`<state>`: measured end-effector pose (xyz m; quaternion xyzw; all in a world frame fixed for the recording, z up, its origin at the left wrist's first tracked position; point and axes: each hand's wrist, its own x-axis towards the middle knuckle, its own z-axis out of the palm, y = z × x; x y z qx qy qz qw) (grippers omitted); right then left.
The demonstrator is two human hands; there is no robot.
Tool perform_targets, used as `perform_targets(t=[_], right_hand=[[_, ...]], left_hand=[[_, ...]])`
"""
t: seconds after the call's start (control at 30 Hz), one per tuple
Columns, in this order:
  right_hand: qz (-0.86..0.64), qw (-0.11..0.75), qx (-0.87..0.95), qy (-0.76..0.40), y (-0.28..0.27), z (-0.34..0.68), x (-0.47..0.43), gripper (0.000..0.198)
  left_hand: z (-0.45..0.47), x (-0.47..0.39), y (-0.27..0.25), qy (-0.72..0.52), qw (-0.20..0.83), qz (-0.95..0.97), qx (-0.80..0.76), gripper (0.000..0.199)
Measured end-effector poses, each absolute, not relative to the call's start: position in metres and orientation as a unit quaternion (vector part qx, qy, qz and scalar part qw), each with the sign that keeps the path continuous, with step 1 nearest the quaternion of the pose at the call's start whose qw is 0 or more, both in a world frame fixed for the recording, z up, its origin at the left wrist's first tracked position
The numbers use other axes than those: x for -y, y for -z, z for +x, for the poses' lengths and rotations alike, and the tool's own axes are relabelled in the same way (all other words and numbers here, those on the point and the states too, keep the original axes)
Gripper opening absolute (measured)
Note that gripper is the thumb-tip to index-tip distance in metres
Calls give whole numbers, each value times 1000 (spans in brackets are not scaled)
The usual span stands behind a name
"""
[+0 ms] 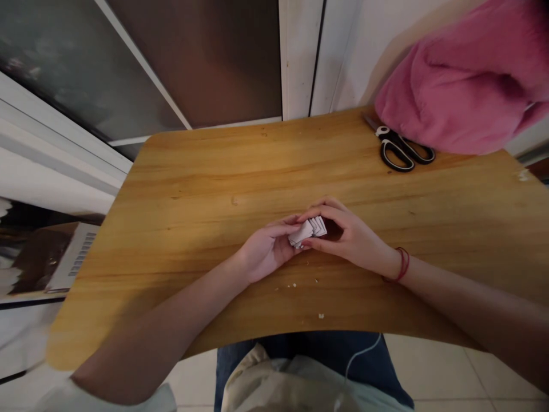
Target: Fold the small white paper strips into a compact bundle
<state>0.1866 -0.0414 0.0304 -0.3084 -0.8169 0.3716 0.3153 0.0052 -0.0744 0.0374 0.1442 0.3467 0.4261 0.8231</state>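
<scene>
A small stack of white paper slips (307, 230) with dark edges is held above the middle of the wooden table. Its layers are slightly fanned towards the right. My left hand (268, 247) cups the stack from the left, palm turned up and thumb pressed on top. From the right, my right hand (349, 232) grips the same slips, fingers along the far side and thumb along the near side. A thin red cord circles my right wrist. What is printed on the slips, if anything, is too small to read.
Scissors with black handles (397, 150) lie at the back right, beside a pink plush cloth (450, 91). Tiny white scraps (321, 316) dot the wooden table (206, 177) near its front edge. An open cardboard box (71, 257) stands left of the table.
</scene>
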Motion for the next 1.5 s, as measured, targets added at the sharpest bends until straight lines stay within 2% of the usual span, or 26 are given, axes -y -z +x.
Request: perform_targets(t=[0.13,0.3,0.53,0.9,1.5], right_hand=[[-322,316,828,-333,-29,186,42,24],[-331,303,842,-300,-27,185,42,33],[-337,291,851,-278,-27,184,42,35],[-329,323,853,-243,-28,184,42,23],[-324,314,855,-256,-24,185,43,33]], left_hand=[[6,75,-38,-434,812,161,-356,18],[6,76,-38,-437,794,197,-373,20],[7,76,-38,-433,782,217,-391,29],[3,74,-36,-429,799,183,-379,22],[4,74,-37,-433,798,188,-374,22]])
